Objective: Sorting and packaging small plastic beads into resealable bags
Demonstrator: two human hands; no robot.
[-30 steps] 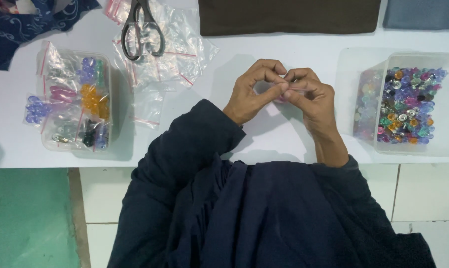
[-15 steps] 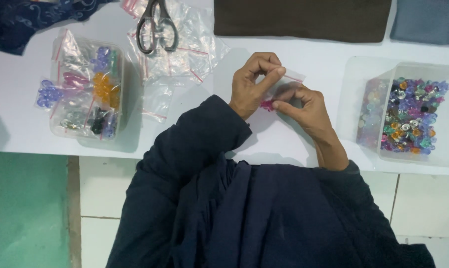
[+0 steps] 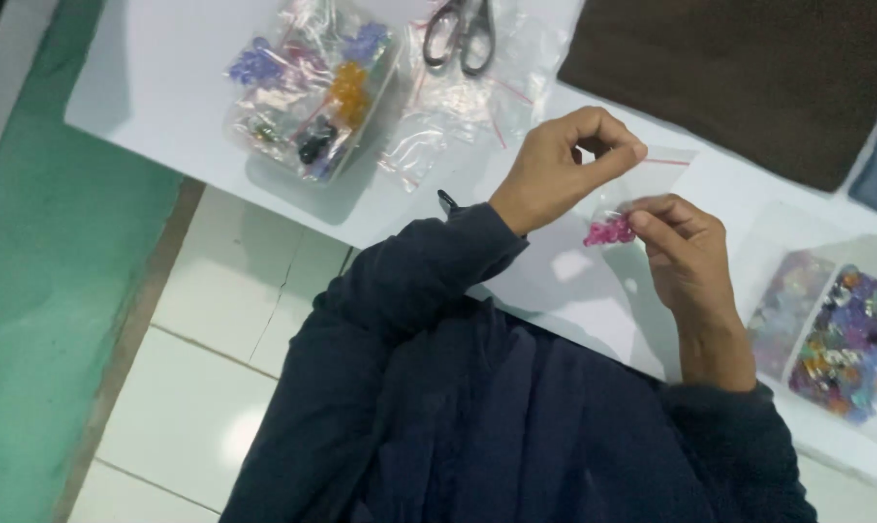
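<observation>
White desk [image 3: 167, 87] above pale floor tiles and a green mat, seen from overhead. Far to the left of the hands, a clear tub [image 3: 308, 92] crammed with bagged beads in purple, orange and black. Nearer, just up-left of the left hand, scissors [image 3: 463, 34] lying on loose empty zip bags [image 3: 458, 107]. Centre frame, left hand [image 3: 560, 165] raised off the desk, thumb and forefinger pinched shut on the top edge of a small clear zip bag [image 3: 642, 189] with a red seal line. Right hand [image 3: 686, 257] just beside and below, fingertips closed on the bag's lower part, where a cluster of pink beads [image 3: 608, 230] sits. Bag hanging between both hands, above the desk, touching neither tub. Likely featherlight, limp and slick film; beads small, hard, apt to spill or roll if the mouth tips. Best held by the seal strip, contents supported from beneath. Beyond the right hand, a brown cloth [image 3: 749, 77]; farthest right, a clear tray [image 3: 845, 339] of mixed coloured beads.
</observation>
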